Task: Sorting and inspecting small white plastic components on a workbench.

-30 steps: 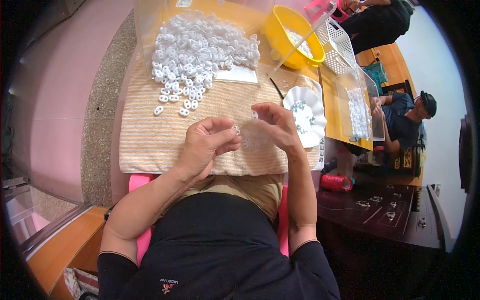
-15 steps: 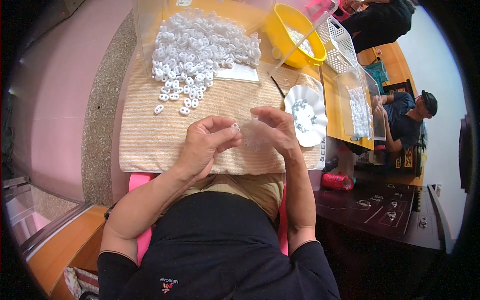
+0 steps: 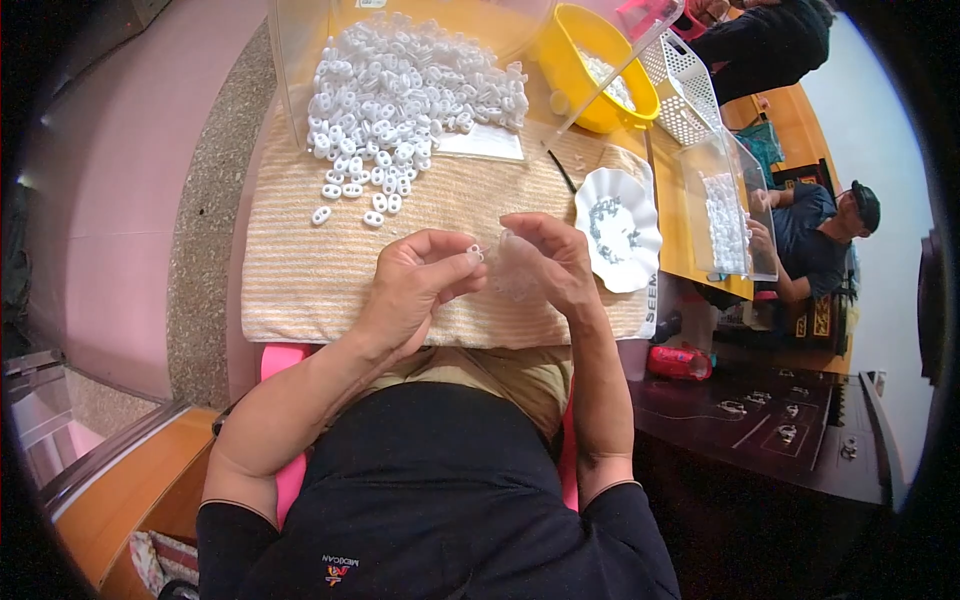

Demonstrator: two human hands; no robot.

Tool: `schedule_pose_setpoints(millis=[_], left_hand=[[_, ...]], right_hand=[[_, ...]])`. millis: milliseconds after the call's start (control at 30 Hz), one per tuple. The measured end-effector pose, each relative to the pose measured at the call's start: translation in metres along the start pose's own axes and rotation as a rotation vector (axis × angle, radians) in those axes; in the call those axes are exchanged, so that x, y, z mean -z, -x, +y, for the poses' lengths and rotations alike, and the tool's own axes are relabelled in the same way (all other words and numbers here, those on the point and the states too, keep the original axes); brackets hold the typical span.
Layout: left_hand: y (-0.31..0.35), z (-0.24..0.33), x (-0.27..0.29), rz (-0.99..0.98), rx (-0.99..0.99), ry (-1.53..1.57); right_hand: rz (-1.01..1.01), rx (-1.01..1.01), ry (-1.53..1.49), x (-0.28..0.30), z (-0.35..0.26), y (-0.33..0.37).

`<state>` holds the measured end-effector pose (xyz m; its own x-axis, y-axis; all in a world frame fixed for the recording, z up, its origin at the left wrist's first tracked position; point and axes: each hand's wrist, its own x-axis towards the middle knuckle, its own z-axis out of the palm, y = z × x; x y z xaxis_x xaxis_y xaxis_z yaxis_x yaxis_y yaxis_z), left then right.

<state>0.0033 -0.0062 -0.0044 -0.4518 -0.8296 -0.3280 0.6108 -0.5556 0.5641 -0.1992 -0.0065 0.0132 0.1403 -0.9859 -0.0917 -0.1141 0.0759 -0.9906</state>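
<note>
My left hand (image 3: 425, 283) is closed in a pinch on a small white plastic piece (image 3: 475, 253) with holes in it, held above the striped towel. A short gap to the right of it, my right hand (image 3: 555, 260) has its fingers curled, thumb side toward the left hand. A pale, see-through blur shows at its fingertips and palm; I cannot make out what it is. Beyond both hands lies a big heap of white oval two-hole plastic pieces (image 3: 400, 95), some scattered toward me. Right of my right hand sits a white wavy-rimmed dish (image 3: 640, 270) with small grey bits in it.
The striped towel (image 3: 300, 290) covers the table before me. A clear bin (image 3: 290, 90) surrounds the heap's far part. Back right are a yellow basin (image 3: 567, 80), a white perforated basket (image 3: 690, 95) and a clear box of white pieces (image 3: 725, 215). A co-worker (image 3: 815, 235) sits at right.
The whole view has shifted slightly. My left hand keeps its pinch on the white piece. The pale blur by my right hand has changed shape and its speckled lower part has faded.
</note>
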Motion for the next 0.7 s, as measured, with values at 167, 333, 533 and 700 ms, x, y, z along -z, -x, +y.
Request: schedule_pose_setpoints(millis=[167,333,533,700], left_hand=[[-0.001,-0.002,0.001,-0.016,0.004,0.003],[0.000,-0.001,0.002,-0.016,0.002,0.005],[-0.001,-0.001,0.004,-0.022,0.012,-0.008],[0.000,0.000,0.002,-0.002,0.012,-0.022]], right_hand=[[-0.040,-0.008,-0.044,0.000,0.006,0.002],[-0.090,0.000,-0.072,0.001,0.010,0.002],[-0.093,-0.010,-0.080,-0.003,0.007,0.003],[-0.091,-0.058,-0.108,-0.003,0.004,0.003]])
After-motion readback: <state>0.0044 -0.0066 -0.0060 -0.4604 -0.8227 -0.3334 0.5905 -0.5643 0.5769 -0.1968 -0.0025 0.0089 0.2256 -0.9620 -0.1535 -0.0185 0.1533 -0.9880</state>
